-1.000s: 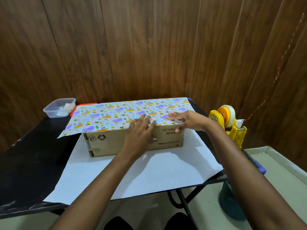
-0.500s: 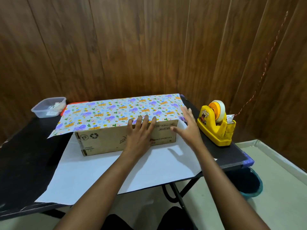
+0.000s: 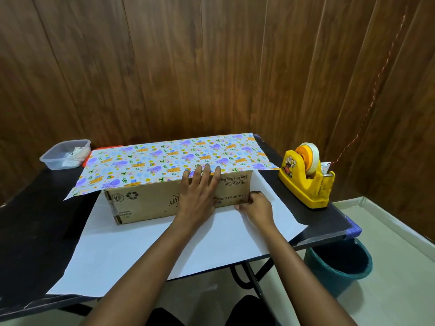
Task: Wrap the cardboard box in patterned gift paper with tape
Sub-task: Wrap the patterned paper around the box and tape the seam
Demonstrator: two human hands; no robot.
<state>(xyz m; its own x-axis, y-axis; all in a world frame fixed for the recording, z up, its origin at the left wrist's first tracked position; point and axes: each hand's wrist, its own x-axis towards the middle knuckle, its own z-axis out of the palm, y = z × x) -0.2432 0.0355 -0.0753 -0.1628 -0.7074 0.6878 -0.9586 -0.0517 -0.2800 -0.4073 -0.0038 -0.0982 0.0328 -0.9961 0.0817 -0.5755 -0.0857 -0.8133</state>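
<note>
Lowered to the near right corner, right hand [image 3: 255,207] grips the cardboard box [image 3: 150,203]; flat left hand [image 3: 200,191] pins gift paper [image 3: 164,161], likely squaring up before taping.

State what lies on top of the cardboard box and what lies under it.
On top: patterned gift paper, its near edge pressed by the left hand. Under: a white sheet. The cardboard box's top face and base are hidden.
</note>
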